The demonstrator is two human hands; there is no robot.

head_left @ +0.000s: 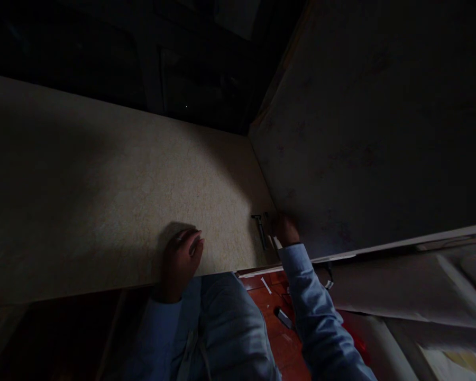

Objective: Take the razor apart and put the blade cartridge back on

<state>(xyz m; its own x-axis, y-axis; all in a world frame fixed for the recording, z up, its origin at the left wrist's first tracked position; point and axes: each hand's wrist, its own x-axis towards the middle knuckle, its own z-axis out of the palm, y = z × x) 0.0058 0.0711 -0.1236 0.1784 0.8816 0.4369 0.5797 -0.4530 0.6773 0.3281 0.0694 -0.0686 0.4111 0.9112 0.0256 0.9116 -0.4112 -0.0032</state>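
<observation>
My left hand rests at the front edge of a pale, marbled tabletop. Its fingers are loosely curled, with a gap between them and nothing visible inside. At the right end of the tabletop, close to the wall, is my right hand, its fingers drawn together. Shadow hides what they hold, if anything. Just left of those fingers lies a dark razor, its head pointing away from me. A slim pale strip shows beside the right hand, too dim to name.
A grey patterned wall bounds the tabletop on the right. Behind the tabletop is a dark window-like frame. Below, on the reddish floor, lie a small dark-and-silver object and a white strip. Pale cushion-like shapes fill the lower right.
</observation>
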